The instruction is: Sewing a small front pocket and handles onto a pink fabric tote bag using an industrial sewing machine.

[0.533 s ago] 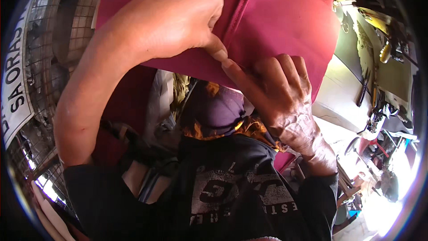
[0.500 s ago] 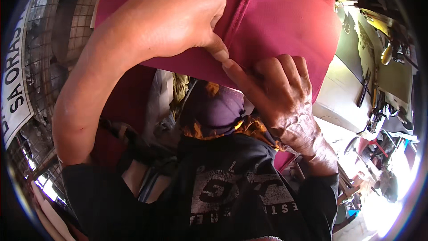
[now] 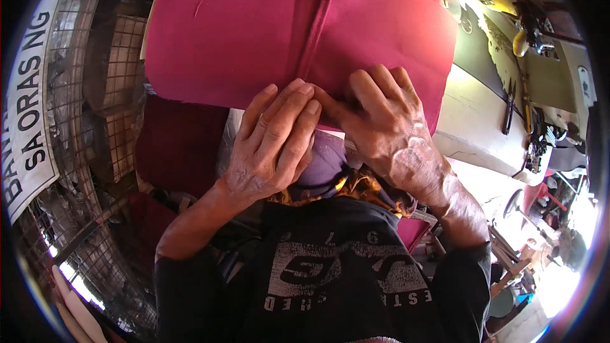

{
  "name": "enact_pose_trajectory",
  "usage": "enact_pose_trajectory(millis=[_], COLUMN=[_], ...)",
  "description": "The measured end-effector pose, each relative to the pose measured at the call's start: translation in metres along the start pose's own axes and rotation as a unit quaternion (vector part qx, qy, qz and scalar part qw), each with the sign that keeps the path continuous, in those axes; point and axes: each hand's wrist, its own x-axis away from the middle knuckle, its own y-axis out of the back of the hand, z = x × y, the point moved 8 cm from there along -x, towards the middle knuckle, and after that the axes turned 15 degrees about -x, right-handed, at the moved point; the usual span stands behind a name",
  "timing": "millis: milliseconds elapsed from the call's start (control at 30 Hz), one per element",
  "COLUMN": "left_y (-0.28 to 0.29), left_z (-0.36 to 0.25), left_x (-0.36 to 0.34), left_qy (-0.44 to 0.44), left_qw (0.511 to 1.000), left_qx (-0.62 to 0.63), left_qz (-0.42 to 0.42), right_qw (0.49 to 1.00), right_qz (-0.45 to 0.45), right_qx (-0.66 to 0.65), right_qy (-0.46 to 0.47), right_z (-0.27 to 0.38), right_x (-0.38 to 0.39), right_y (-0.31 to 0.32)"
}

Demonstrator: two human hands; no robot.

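The left hand has its fingers stretched out and held close together, back upward, with the tips resting at the near edge of a red cloth. Its thumb is hidden, so I cannot tell whether it pinches the cloth or only presses on it. The right hand has three fingers bent, while one digit, finger or thumb, reaches across to meet the left fingertips; whether it grips anything underneath cannot be told either.

The red cloth spreads out in front of both hands, and a raised seam runs away from the spot where they meet. To work this edge well, I would keep the digits of both hands close together at the foot of the seam, press evenly, and smooth the ridge with short strokes rather than tugging sideways, which could pucker it. Letting the cloth lie slack and level should keep the edge true; the overlapping digits hide the exact point of contact, so lifting one fingertip briefly would give a clearer look.

Below the left side of the cloth lies a darker red piece. Beyond the right edge is a pale tabletop bearing a slim dark tool. Wire mesh stands at far left.
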Motion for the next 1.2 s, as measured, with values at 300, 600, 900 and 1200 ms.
enact_pose_trajectory(millis=[300, 600, 900, 1200], left_y=[-0.014, -0.021, -0.025, -0.027], left_z=[-0.013, -0.027, -0.040, -0.043], left_x=[0.003, -0.004, -0.005, -0.010], left_qy=[-0.016, -0.008, -0.015, -0.023], left_qw=[0.996, 0.983, 0.966, 0.950], left_qx=[-0.082, -0.163, -0.234, -0.259], left_qz=[0.035, 0.086, 0.110, 0.171], right_qw=[0.986, 0.961, 0.940, 0.947], right_qz=[-0.167, -0.250, -0.185, -0.124], right_qx=[0.014, -0.027, -0.140, -0.129], right_qy=[-0.011, -0.113, -0.249, -0.265], right_z=[-0.007, -0.021, -0.044, -0.052], right_x=[0.038, 0.073, 0.059, 0.048], right_y=[0.016, 0.032, 0.045, 0.044])
